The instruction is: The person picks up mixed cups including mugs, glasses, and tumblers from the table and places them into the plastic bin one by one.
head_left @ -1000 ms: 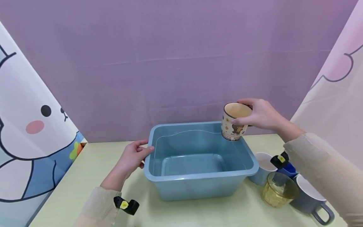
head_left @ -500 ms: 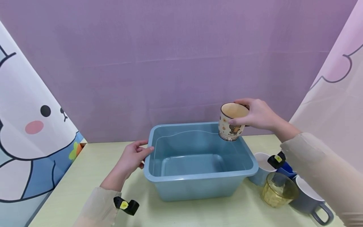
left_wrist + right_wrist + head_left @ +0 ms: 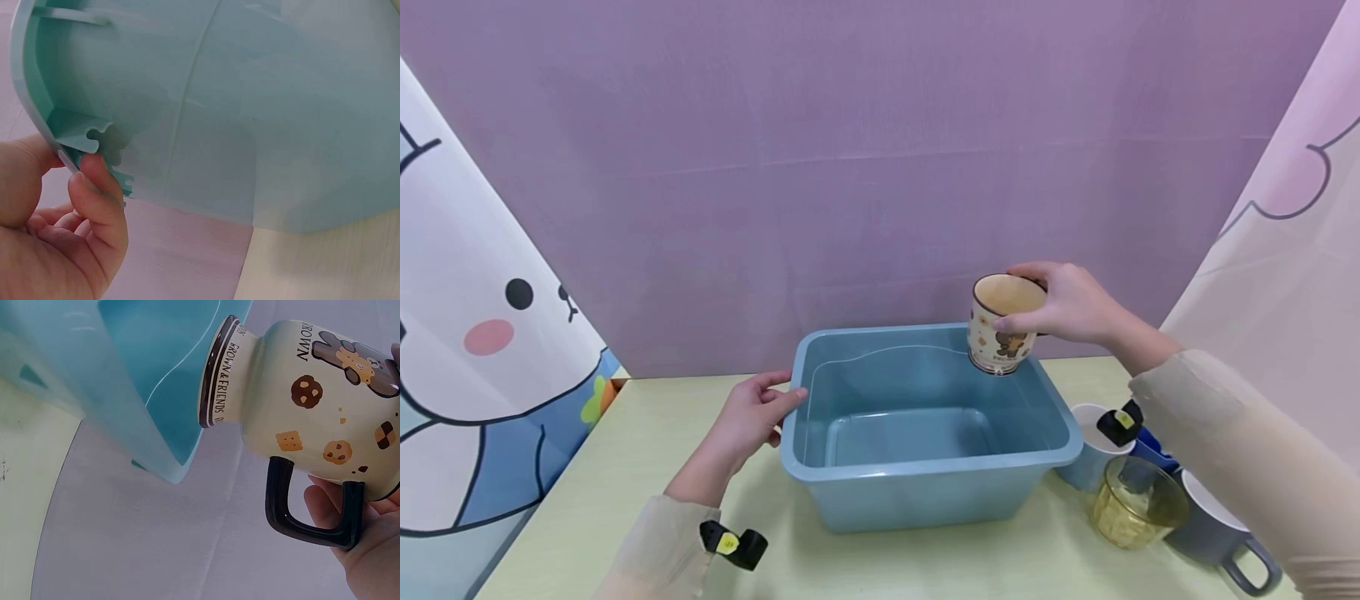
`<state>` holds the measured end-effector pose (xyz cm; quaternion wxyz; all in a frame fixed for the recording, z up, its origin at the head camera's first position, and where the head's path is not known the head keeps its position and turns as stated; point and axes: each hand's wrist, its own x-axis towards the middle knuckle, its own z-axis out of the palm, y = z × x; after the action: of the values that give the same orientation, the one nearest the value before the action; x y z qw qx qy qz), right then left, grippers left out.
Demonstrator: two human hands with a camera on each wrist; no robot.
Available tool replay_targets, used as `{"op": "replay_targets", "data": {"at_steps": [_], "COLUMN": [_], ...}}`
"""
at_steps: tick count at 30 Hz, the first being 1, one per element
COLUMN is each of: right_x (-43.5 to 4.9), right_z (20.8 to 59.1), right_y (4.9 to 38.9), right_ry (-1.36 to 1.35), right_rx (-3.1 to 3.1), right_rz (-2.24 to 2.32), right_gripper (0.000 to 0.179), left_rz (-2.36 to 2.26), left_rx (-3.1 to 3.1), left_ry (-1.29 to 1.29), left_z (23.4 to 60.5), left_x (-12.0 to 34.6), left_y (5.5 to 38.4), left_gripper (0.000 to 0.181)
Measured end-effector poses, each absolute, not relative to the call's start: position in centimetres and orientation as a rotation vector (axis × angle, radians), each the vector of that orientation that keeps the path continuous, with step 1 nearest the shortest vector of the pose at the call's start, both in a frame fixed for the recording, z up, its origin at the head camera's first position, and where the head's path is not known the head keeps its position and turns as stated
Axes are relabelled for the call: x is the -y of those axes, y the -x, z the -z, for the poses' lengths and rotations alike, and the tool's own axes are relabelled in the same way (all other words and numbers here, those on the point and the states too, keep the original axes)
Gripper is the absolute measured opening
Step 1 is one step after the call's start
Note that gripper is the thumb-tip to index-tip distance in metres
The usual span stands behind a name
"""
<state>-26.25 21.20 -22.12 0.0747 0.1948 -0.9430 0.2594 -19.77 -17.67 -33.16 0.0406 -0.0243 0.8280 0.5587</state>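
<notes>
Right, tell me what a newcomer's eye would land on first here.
Probably the big blue basin in the middle of the table, its left rim gripped by the left hand. Next, likely the cream mug with its bear and cookie print, held by the right hand at the basin's far right corner. Then perhaps the amber glass and the grey mug right of the basin.

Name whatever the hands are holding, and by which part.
The right hand holds the cream mug by its upper body, near the rim; the left hand grips the blue basin by the rim at its left end.
</notes>
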Motion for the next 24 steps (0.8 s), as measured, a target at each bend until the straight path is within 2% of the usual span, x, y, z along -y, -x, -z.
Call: {"op": "replay_targets", "data": {"at_steps": [24], "right_x": [-19.3], "right_z": [22.4], "right_y": [26.7], "right_ry": [-0.63], "right_rx": [2.848], "right_rz": [-0.795], "right_gripper": [0.081], "left_rz": [-1.713], "left_rx": [-2.552], "left_ry": [0.078], "left_z": [32.7], "left_x": [17.6], "left_y": [19.2], "left_gripper": [0.056]}}
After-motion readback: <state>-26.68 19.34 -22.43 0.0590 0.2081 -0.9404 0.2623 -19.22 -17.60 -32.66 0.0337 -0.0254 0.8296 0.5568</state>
